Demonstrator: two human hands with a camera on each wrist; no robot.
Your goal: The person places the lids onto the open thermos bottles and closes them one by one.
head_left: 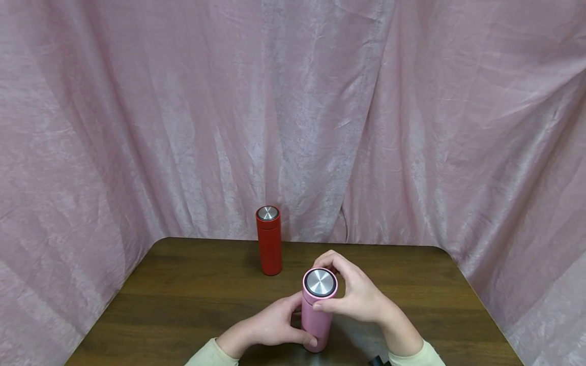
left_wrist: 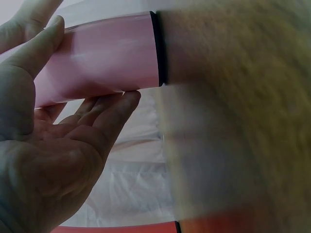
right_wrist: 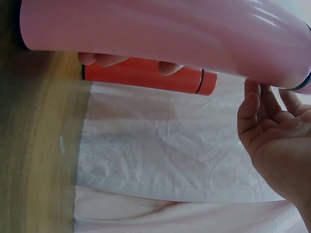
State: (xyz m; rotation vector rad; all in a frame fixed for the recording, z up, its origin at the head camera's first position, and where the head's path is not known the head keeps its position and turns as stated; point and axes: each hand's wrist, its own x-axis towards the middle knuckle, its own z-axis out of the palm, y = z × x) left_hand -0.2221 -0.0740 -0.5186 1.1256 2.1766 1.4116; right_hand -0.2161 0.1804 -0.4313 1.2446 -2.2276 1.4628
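Note:
A pink thermos bottle (head_left: 317,323) with a round silver-topped lid (head_left: 320,282) stands upright on the wooden table near its front. Low on the body, my left hand (head_left: 274,321) grips it between thumb and fingers. My right hand (head_left: 359,295) holds the top around the lid, the thumb at the front near the seam. The left wrist view shows the bottle's black base ring (left_wrist: 159,48) by the tabletop. In the right wrist view, left-hand fingertips (right_wrist: 109,59) show past the bottle's side, and my right hand (right_wrist: 282,138) curls at its upper end.
A red thermos bottle (head_left: 270,249) stands upright farther back, left of the pink one. The brown table (head_left: 192,284) has rounded back corners, with pink curtains (head_left: 206,127) hanging behind and around it. A small black object (head_left: 378,361) shows by the right sleeve.

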